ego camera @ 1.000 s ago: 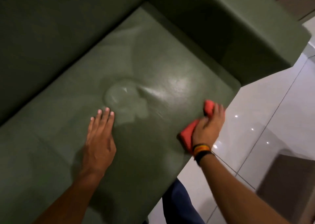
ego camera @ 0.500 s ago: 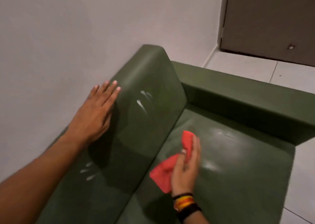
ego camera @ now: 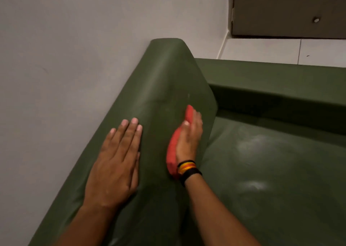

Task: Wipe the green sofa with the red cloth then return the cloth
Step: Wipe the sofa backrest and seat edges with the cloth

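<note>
The green sofa [ego camera: 168, 81] fills the lower half of the view, its backrest running along the wall and its seat to the right. My right hand [ego camera: 189, 141] presses the red cloth [ego camera: 173, 148] flat against the front face of the backrest; only the cloth's left edge shows past the palm. My left hand [ego camera: 116, 163] lies flat with fingers spread on the top of the backrest, a little to the left of the cloth. A striped band and a black band sit on my right wrist.
A pale wall [ego camera: 65, 58] stands directly behind the backrest. The sofa's armrest [ego camera: 280, 81] closes off the far end of the seat. Beyond it lie white floor tiles [ego camera: 262, 51] and a dark door [ego camera: 288, 10].
My right hand has carried the cloth from the seat's front edge up onto the backrest face. My left hand went from the seat to the backrest top. The streaks seen on the backrest are gone.
</note>
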Demonstrator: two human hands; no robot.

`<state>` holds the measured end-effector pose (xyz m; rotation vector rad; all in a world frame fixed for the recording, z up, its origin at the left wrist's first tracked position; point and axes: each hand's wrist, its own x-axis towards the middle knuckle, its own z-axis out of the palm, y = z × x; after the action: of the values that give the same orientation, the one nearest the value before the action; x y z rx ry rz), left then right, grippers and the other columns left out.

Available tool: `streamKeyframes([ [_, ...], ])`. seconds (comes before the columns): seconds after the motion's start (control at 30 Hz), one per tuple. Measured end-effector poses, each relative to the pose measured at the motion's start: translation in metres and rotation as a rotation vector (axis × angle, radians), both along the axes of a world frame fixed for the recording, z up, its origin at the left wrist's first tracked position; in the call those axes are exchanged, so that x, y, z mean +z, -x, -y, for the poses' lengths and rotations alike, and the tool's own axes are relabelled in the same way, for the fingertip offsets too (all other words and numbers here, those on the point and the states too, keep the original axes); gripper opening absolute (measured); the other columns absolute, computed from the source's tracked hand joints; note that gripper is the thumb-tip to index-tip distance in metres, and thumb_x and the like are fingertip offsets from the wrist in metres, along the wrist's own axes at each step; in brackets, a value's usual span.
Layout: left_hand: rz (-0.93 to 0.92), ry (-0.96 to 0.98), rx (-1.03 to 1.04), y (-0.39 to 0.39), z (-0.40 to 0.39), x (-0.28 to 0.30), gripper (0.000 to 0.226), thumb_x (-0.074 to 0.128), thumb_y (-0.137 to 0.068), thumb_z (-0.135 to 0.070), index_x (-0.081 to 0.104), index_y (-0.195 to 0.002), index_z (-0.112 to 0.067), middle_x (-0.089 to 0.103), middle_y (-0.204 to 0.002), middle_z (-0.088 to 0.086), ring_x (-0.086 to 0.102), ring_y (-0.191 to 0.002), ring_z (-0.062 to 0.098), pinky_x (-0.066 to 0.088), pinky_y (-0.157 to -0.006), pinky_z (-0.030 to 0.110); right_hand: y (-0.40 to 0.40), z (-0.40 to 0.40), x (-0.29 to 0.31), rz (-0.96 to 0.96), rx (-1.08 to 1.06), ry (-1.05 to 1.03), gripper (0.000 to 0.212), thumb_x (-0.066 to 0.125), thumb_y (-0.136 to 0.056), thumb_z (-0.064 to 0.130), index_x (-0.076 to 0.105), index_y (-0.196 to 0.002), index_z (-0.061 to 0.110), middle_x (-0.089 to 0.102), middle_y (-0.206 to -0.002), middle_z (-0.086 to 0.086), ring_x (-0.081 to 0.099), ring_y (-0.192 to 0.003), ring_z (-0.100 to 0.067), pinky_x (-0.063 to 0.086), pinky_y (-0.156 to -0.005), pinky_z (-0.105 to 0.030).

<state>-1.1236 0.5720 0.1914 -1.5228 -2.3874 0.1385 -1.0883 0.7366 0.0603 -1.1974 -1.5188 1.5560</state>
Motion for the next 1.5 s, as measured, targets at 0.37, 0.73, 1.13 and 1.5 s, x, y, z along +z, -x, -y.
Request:
streamKeyframes([
  [0.37, -0.016, 0.008, 0.008, -0.002, -0.002, 0.002, 0.065, 0.045, -0.100, -0.014, 0.033, -0.163, 0.000, 0.030, -0.173, 0.015, 0.023, -0.164, 0.030, 0.015, -0.136, 0.045, 0.026, 0.000, 0.058, -0.167, 0.041, -0.257, 0.052, 0.033, -0.104, 0.027, 0.034, -0.156, 0.024, 0.030, -0.169, 0.000, 0.018, -0.159, -0.011, 0.008, -0.133, -0.038],
  [0.73, -0.017, -0.007, -0.017, -0.003, 0.002, 0.000, 0.073, 0.048, -0.093, -0.013, 0.033, -0.163, -0.001, 0.030, -0.173, 0.015, 0.026, -0.162, 0.031, 0.019, -0.134, 0.047, 0.021, 0.032, 0.095, -0.252, 0.050, -0.301, 0.050, 0.039, -0.106, 0.016, 0.037, -0.156, 0.014, 0.031, -0.168, -0.001, 0.018, -0.159, -0.011, 0.007, -0.132, -0.033],
  [1.13, -0.020, -0.024, -0.012, -0.004, 0.000, 0.001, 0.070, 0.052, -0.098, -0.011, 0.030, -0.164, -0.001, 0.027, -0.174, 0.014, 0.024, -0.163, 0.031, 0.022, -0.134, 0.049, 0.023, -0.011, 0.041, -0.137, -0.167, 0.156, 0.061, 0.040, -0.093, 0.030, 0.048, -0.151, 0.014, 0.046, -0.159, -0.010, 0.036, -0.151, -0.017, 0.022, -0.130, -0.038],
  [1.5, -0.039, -0.038, -0.022, -0.003, -0.001, 0.001, 0.067, 0.050, -0.099, -0.010, 0.032, -0.163, 0.001, 0.029, -0.173, 0.017, 0.026, -0.163, 0.034, 0.022, -0.134, 0.051, 0.041, -0.099, -0.011, -0.302, -0.151, 0.165, 0.056, 0.041, -0.095, 0.034, 0.055, -0.146, 0.015, 0.057, -0.151, -0.007, 0.052, -0.142, -0.023, 0.038, -0.122, -0.046],
])
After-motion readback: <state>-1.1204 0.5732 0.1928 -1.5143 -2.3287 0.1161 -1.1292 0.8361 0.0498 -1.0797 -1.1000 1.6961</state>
